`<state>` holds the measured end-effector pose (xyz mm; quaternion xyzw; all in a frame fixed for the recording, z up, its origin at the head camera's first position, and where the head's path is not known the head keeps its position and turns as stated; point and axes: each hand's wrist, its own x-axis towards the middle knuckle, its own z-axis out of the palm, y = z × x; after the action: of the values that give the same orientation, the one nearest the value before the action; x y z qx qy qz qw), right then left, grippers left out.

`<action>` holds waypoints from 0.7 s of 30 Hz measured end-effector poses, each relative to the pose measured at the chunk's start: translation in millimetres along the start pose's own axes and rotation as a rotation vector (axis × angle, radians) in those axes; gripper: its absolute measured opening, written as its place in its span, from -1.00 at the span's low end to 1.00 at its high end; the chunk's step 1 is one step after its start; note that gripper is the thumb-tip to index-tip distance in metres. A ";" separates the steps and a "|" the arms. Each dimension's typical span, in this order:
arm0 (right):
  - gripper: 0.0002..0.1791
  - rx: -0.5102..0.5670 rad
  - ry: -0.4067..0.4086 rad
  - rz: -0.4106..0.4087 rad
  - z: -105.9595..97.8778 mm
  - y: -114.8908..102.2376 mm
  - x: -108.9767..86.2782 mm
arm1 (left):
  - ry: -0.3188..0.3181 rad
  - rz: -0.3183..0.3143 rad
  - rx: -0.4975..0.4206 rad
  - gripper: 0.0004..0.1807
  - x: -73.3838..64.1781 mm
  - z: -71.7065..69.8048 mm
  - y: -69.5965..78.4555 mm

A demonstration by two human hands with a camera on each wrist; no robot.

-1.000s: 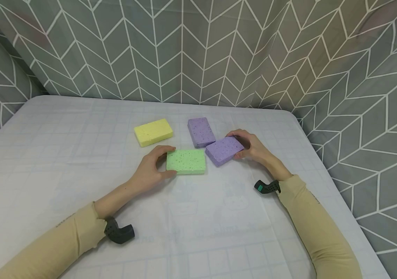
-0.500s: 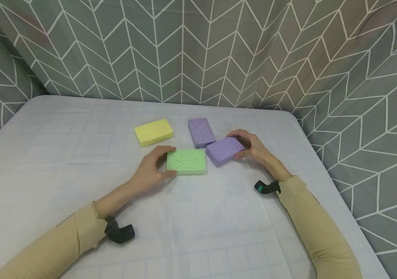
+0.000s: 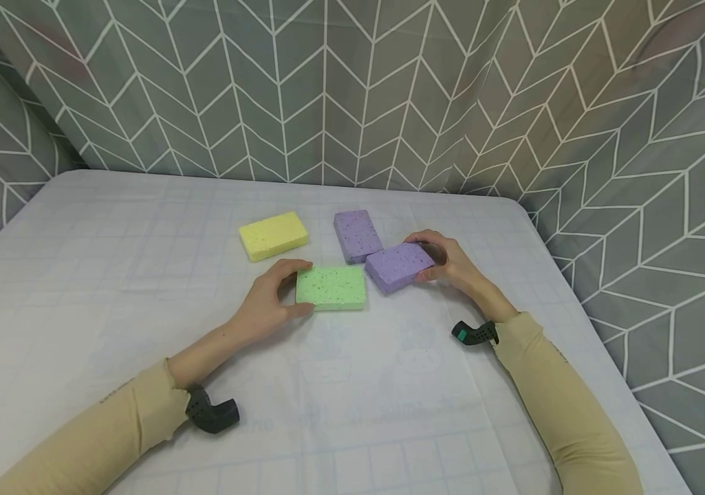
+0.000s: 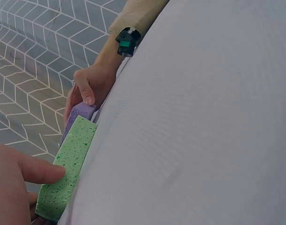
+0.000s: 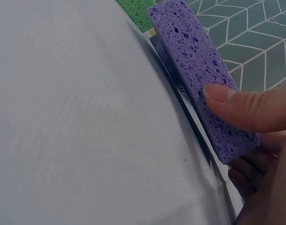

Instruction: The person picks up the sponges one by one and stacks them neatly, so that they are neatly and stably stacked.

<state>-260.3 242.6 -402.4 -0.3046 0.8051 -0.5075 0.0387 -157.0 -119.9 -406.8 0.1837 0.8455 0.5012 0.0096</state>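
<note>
A green sponge [image 3: 331, 289] lies flat on the white-covered table, its left end between the thumb and fingers of my left hand [image 3: 269, 295]. In the left wrist view that thumb presses the speckled long side of the green sponge [image 4: 70, 164]. My right hand [image 3: 449, 261] grips the right end of a purple sponge [image 3: 398, 267], its thumb on the near side. The right wrist view shows this purple sponge [image 5: 194, 70] tilted up a little, with a gap beneath it. Its far left corner meets a second purple sponge [image 3: 357, 236] lying just behind.
A yellow sponge [image 3: 274, 236] lies at the back left, behind my left hand. The white cloth [image 3: 352, 426] covers the table to its rounded back corners. Grey patterned curtains [image 3: 302, 89] hang behind and to the right. Each wrist carries a black camera mount [image 3: 212, 412].
</note>
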 end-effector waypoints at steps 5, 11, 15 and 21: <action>-0.31 -0.008 0.011 0.000 0.5 -0.7 -0.3 | 0.003 0.001 0.000 -0.26 0.4 -0.8 -0.4; -0.31 -0.022 0.016 -0.001 1.0 -0.1 0.4 | 0.002 0.003 -0.003 -0.26 1.0 -1.3 -0.9; -0.31 -0.015 0.021 -0.008 1.5 -1.6 0.3 | -0.001 0.004 -0.006 -0.26 1.2 -1.9 -1.6; -0.34 0.001 0.031 -0.027 1.8 -2.6 -0.5 | -0.002 0.008 -0.002 -0.26 1.5 -2.2 -1.7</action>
<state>-258.1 240.6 -401.2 -0.3075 0.8012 -0.5130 0.0193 -159.3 -122.0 -406.9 0.1877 0.8442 0.5020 0.0088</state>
